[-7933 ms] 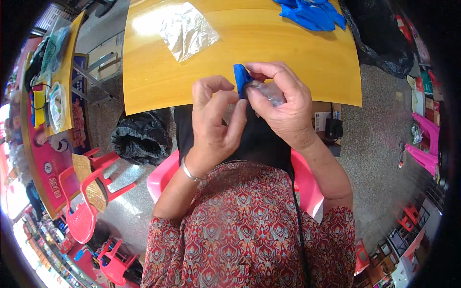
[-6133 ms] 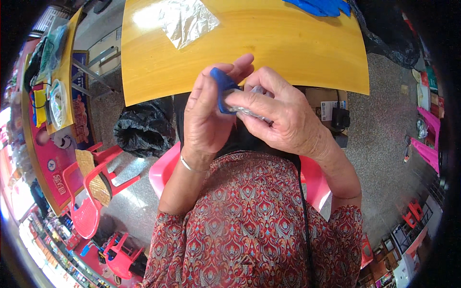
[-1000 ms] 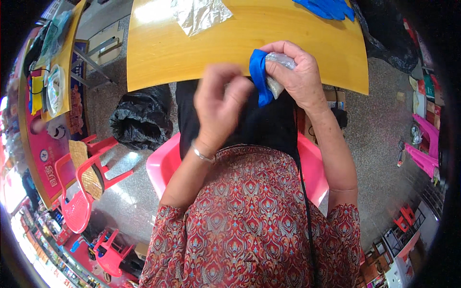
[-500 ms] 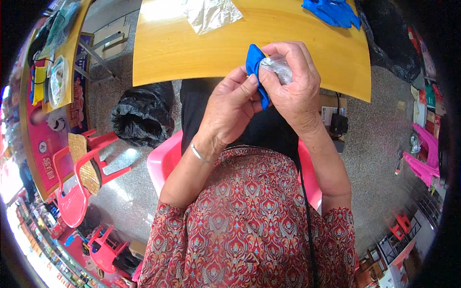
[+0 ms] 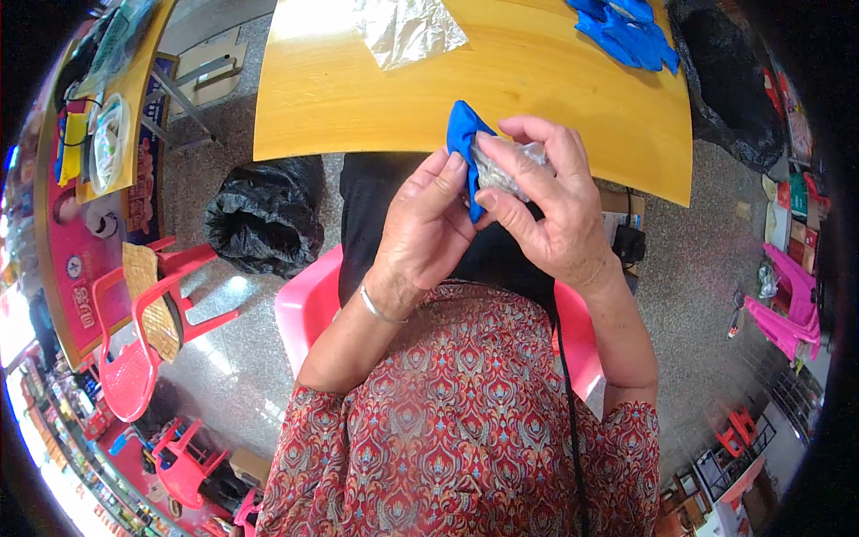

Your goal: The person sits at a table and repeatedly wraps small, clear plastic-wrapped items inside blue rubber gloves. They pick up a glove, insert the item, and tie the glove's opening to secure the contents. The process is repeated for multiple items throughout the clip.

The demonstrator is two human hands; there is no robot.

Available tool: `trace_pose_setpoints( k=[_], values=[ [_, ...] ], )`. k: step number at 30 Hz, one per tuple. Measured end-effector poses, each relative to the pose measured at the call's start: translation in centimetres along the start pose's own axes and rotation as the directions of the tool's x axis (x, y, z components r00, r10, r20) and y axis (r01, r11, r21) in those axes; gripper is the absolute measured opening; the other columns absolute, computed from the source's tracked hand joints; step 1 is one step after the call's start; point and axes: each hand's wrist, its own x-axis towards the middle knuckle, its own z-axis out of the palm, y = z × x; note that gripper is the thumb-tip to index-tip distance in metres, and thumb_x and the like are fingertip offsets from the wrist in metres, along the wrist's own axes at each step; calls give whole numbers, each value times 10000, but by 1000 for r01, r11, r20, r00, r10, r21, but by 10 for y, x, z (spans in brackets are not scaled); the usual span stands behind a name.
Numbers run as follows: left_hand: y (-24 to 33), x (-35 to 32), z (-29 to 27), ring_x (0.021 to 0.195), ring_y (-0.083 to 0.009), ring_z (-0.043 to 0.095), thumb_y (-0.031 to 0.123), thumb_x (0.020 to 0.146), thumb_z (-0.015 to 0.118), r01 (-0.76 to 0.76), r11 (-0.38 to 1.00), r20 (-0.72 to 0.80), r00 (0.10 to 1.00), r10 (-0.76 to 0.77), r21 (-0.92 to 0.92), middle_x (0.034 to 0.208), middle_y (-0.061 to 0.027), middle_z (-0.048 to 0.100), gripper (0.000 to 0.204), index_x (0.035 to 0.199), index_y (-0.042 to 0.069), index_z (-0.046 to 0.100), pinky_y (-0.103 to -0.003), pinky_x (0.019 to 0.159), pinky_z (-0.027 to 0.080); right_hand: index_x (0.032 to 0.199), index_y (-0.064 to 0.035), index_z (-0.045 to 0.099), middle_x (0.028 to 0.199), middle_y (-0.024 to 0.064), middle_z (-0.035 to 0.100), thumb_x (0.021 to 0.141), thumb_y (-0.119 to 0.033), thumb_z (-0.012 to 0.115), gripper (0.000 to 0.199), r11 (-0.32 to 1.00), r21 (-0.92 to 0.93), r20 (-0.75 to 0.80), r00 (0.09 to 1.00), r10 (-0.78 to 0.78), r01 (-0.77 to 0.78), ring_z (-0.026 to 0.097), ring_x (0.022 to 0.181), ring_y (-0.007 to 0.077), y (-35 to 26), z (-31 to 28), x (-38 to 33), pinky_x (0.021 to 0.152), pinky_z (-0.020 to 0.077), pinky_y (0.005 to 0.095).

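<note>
A small blue fabric piece [image 5: 463, 130] stands on end between my two hands, just off the table's near edge. My left hand [image 5: 424, 210] pinches its left side between thumb and fingers. Against its right side sits a crumpled clear plastic bag [image 5: 503, 173] with something pale inside that I cannot make out. My right hand [image 5: 559, 201] grips this bag, thumb below and fingers curled over the top. Whether the bag is partly inside the blue fabric is hidden by my fingers.
On the yellow table [image 5: 358, 107] lie a flat clear plastic sheet [image 5: 407, 31] and a pile of blue fabric pieces [image 5: 626, 36]. Black plastic bags stand on the floor at left [image 5: 264, 219] and far right [image 5: 729, 85]. A red chair [image 5: 134, 376] is at left.
My right hand's fingers have loosened and spread over the plastic bag, showing more of it. The blue piece has tilted and shifted slightly left and down.
</note>
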Motion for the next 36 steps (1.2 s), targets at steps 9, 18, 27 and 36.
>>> trace_pose_setpoints(
  k=[9, 18, 27, 36],
  values=[
    [-3, 0, -5, 1102, -182, 561, 263, 961, 536, -93, 996, 68, 993, 92, 16, 1202, -78, 575, 390, 1275, 38, 482, -363, 946, 473, 1054, -118, 673, 1093, 74, 554, 722, -211, 730, 349, 985, -159, 68, 996, -62, 72, 505, 1004, 260, -15, -6, 4, 814, 367, 394],
    [-4, -5, 10, 1224, -245, 488, 268, 978, 495, -216, 976, 163, 963, 215, -15, 1355, -142, 480, 434, 1327, 20, 423, -407, 1038, 403, 1039, -152, 688, 1077, 44, 551, 713, -207, 728, 334, 983, -148, -119, 985, -123, 105, 500, 971, 234, -10, 4, -2, 779, 337, 374],
    [-13, -6, -2, 1183, -181, 508, 257, 993, 477, -144, 976, 147, 982, 121, 160, 1293, -76, 517, 408, 1345, 58, 430, -362, 1010, 426, 1110, -85, 645, 995, 90, 531, 765, -236, 688, 379, 972, -233, 16, 1000, -5, 9, 500, 919, 277, -15, -4, -1, 776, 362, 404],
    [-10, -9, -12, 1088, -114, 539, 223, 973, 530, -102, 935, 124, 990, 63, 339, 1205, -13, 568, 388, 1311, 43, 468, -327, 962, 460, 1189, 30, 581, 1069, 167, 567, 855, -137, 615, 375, 943, 284, 167, 978, 127, -171, 541, 989, 331, -8, -14, -2, 874, 423, 387]
  ],
)
